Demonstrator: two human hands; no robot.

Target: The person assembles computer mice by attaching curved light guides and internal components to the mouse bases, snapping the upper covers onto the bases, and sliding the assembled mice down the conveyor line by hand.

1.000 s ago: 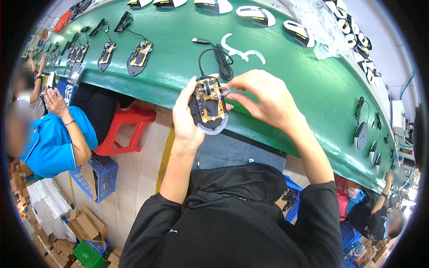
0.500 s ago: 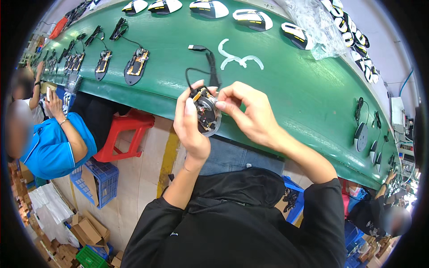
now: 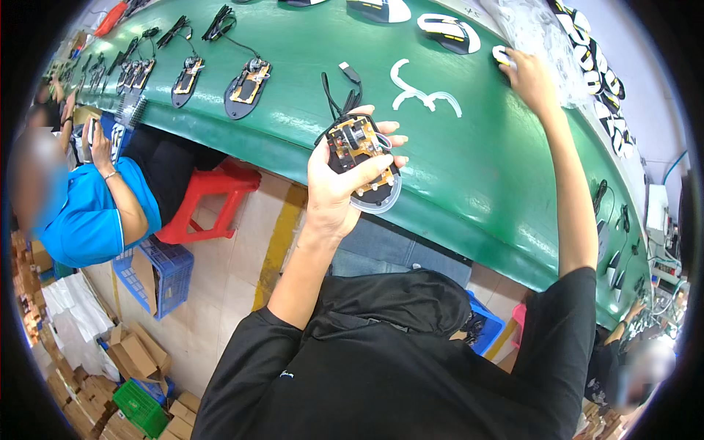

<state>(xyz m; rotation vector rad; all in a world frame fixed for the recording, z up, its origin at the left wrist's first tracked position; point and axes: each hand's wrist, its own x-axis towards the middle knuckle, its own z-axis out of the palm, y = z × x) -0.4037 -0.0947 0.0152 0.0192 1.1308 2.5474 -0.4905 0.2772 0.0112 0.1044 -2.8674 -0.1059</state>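
Observation:
My left hand [image 3: 328, 180] is closed round an opened mouse base [image 3: 350, 143], its thumb lying across the tan circuit board. Along the base's near rim runs a clear curved strip [image 3: 389, 199]. The black cable [image 3: 330, 99] trails from the base onto the table, ending in a USB plug [image 3: 350, 71]. At the far right of the table, my right hand [image 3: 534, 81] has its fingers closed on a white and black mouse top shell [image 3: 501, 56], mostly covered by the hand. Another shell [image 3: 449, 34] lies to its left.
White curved strips [image 3: 422, 95] lie on the green table [image 3: 308, 44]. Mouse bases with boards [image 3: 248, 89] sit at left. A plastic bag [image 3: 554, 44] and many shells [image 3: 598, 81] are at far right. A person in blue [image 3: 103, 213] sits left, by a red stool [image 3: 213, 205].
My right hand has left the mouse base and reached out to a top shell at far right. My left hand still holds the base, now turned with its board more visible. The view has shifted.

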